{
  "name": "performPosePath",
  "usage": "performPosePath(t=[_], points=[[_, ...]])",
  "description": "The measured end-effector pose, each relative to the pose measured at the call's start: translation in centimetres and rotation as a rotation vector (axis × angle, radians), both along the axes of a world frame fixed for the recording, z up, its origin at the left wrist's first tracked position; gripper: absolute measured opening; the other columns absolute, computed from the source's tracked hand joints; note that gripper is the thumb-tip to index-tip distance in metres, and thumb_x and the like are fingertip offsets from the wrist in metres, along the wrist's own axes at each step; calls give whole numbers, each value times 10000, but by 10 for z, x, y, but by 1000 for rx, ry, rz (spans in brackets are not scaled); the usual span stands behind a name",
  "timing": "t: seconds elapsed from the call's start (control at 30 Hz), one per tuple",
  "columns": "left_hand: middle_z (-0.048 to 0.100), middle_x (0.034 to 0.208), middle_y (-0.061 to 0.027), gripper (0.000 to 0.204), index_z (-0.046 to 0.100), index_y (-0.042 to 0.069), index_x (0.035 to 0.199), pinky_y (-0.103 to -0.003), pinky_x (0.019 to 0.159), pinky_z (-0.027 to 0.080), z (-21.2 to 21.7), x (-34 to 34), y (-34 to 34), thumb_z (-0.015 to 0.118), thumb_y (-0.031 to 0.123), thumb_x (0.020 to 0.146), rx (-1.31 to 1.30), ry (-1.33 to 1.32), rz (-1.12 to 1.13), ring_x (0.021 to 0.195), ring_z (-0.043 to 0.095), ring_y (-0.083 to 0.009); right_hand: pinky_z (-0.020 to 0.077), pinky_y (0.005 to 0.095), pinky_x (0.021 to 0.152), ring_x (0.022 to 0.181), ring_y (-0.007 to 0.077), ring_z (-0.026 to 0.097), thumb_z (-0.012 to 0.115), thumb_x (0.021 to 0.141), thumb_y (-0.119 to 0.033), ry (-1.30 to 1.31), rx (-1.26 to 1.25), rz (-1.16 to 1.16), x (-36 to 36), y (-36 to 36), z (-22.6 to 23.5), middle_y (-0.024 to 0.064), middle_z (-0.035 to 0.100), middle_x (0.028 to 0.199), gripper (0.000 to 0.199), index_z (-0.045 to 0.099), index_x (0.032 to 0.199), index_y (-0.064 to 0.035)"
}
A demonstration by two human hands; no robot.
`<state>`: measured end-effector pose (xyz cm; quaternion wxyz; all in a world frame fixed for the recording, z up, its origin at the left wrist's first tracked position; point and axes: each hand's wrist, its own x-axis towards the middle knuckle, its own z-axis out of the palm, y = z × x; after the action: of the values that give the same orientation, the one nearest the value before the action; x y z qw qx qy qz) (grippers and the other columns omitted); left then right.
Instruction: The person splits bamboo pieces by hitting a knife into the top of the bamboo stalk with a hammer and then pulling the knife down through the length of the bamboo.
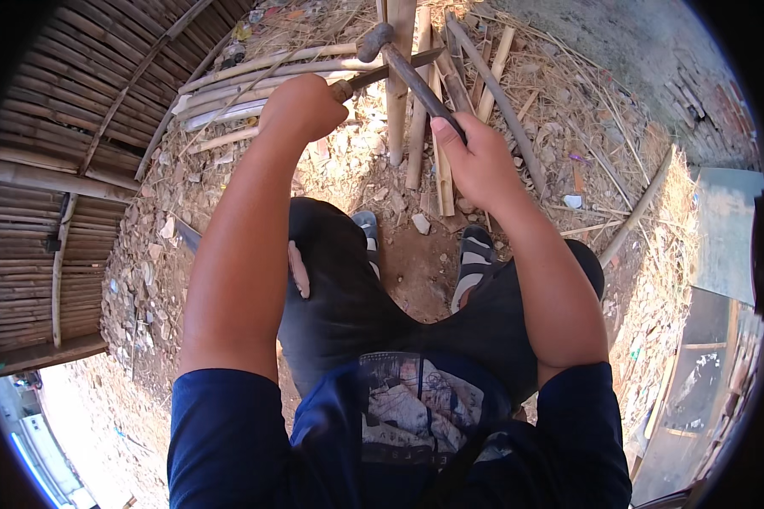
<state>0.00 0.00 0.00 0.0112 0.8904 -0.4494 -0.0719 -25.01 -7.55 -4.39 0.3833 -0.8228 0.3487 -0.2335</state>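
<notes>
My left hand (307,108) is closed round the wooden handle of a machete (369,78). Its dark blade points right and crosses an upright length of split bamboo (396,127); whether it has bitten into the bamboo I cannot tell. In my right hand (477,161) is a hammer (416,85), gripped by its dark handle with the thumb lying along it. The hammer's head is up at the left, above the blade, and the handle passes over the blade in this view. Contact between hammer and blade cannot be made out.
Bamboo poles (267,81) lie stacked at the far left, beside a slatted bamboo wall (68,93). More split bamboo pieces (444,182) and a long pole (505,110) lie beyond my sandalled feet (474,259). Stones and straw litter the ground. A concrete wall (654,59) stands far right.
</notes>
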Motion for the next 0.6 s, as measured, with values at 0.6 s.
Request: performPosePath(t=[0.6], points=[[760,998,-204,312,778,19,1001,-462,842,583,-7,0,8,663,245,818,-59,14,47,960,736,-366,472,357,558,609,193,641,576,1056,-445,-310,-150,-11,-3,18,40,124,627,684,447,638,986,-8]])
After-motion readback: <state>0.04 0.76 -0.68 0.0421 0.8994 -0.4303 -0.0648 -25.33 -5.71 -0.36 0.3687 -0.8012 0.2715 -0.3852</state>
